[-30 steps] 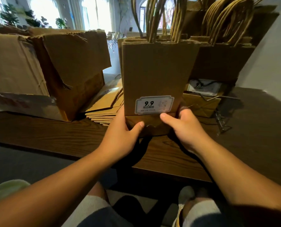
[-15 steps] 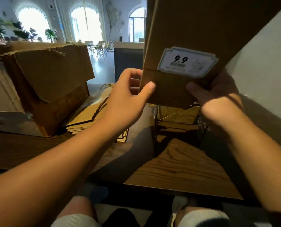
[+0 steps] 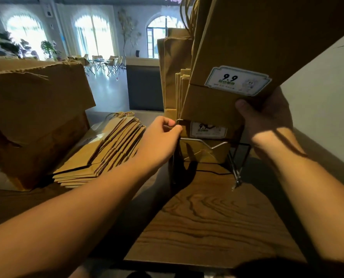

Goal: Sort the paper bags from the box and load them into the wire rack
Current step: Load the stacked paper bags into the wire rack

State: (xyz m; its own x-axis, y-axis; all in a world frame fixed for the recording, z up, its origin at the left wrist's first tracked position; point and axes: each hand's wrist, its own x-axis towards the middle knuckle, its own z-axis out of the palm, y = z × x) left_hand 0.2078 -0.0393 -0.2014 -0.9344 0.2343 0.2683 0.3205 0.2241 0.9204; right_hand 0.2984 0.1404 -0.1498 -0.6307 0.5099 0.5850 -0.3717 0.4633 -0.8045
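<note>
Head view: the right hand (image 3: 267, 119) holds a flat brown kraft paper bag with a white 9.9 price label (image 3: 247, 57) by its bottom fold, thumb across the front face and the other fingers hidden behind it, so the grip reads as a pinch on the bag's lower right corner. The bag is raised off the dark wood-grain counter (image 3: 217, 217) and tilted, its long axis running from the held bottom edge up and to the right, out of the frame at the top.

Its lower edge hangs just above the front of the thin silver wire rack (image 3: 235, 167), where other brown bags already stand upright, one showing a matching label.

The left hand (image 3: 161, 137) is at the rack's upper left corner, fingers (image 3: 167, 123) curled with thumb and forefinger together on what looks like the wire end or the edge of a loaded bag; which of the two I cannot tell.

The slot lies straight below the held bag, so the coming move likely asks the right hand, the nearer one, to swing the bag upright and lower it behind the front wire.

To the left, a fanned stack of flat brown bags (image 3: 103, 151) lies on the counter beside a torn brown cardboard box (image 3: 36, 117).
</note>
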